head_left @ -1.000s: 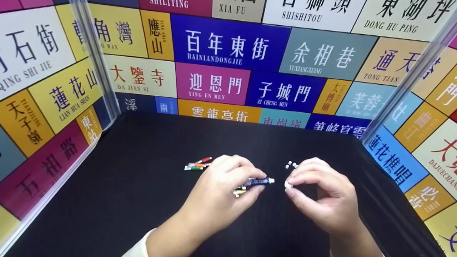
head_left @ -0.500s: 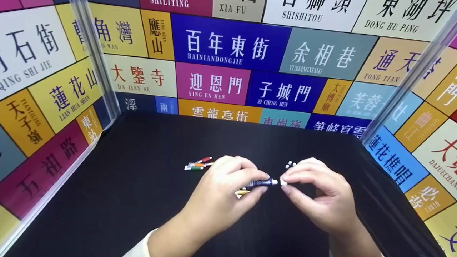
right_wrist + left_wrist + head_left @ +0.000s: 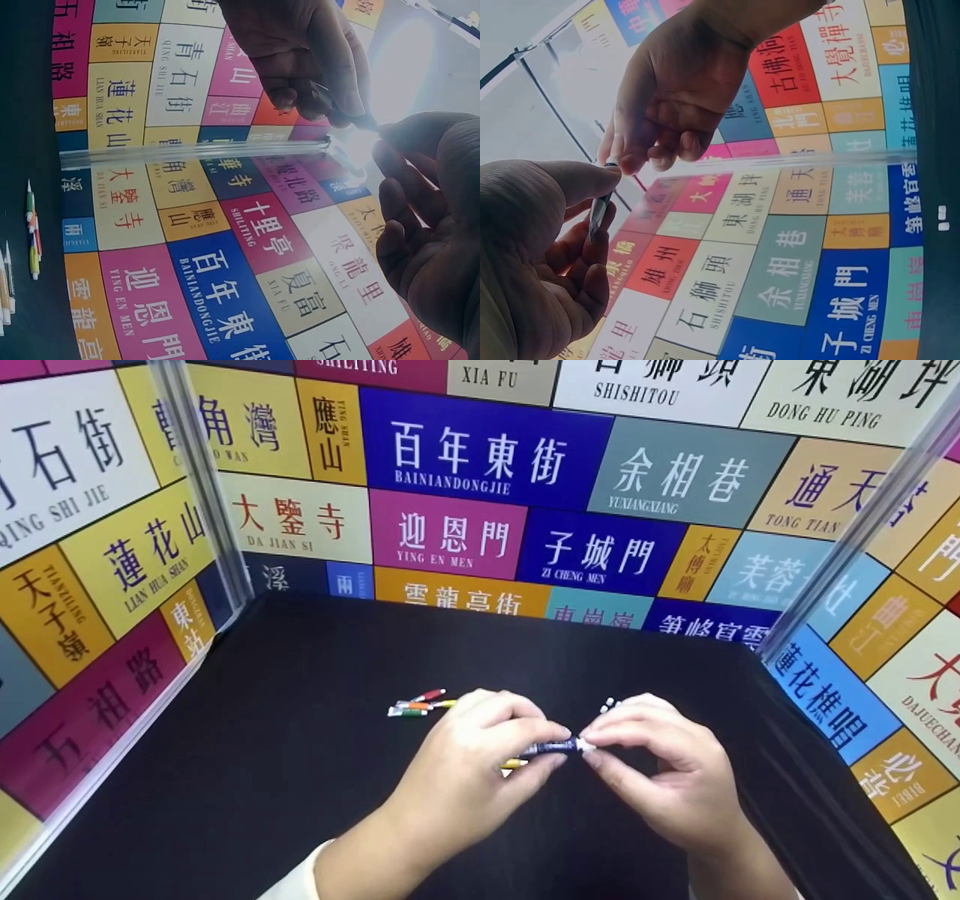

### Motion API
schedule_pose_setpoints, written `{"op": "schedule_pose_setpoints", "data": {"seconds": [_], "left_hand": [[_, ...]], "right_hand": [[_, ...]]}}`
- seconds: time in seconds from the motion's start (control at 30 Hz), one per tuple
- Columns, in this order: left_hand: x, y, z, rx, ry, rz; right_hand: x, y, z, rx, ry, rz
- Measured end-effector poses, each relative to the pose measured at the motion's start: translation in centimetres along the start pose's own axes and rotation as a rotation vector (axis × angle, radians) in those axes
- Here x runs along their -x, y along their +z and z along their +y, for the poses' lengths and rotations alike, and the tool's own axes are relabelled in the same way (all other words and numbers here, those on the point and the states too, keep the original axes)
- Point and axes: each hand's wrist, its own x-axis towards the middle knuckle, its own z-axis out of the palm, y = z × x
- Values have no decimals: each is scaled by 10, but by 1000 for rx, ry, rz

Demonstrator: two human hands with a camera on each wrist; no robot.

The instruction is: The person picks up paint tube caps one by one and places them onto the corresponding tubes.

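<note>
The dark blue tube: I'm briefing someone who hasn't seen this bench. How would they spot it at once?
On the black tabletop, look between the two hands. The dark blue tube is pinched by the left hand, its white tip at the right hand fingertips. Unlike the red, orange and green tubes lying farther left, it is held.

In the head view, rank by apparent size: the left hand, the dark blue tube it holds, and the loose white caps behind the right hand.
1. Left hand, largest by far.
2. Dark blue tube: only a short stretch shows between the fingers.
3. White caps, tiny specks; the right hand hides some.
</note>
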Motion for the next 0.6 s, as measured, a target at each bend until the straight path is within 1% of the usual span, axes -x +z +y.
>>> {"op": "schedule_pose_setpoints", "data": {"seconds": [0.13,0.27,0.6], "left_hand": [[0,2,-1,-4,16,16],[0,2,-2,-12,25,12],[1,4,-3,-18,11,-6]], "right_hand": [[0,0,0,24,6,-10],[1,-2,1,50,14,-17],[4,-3,3,88,50,-31]]}}
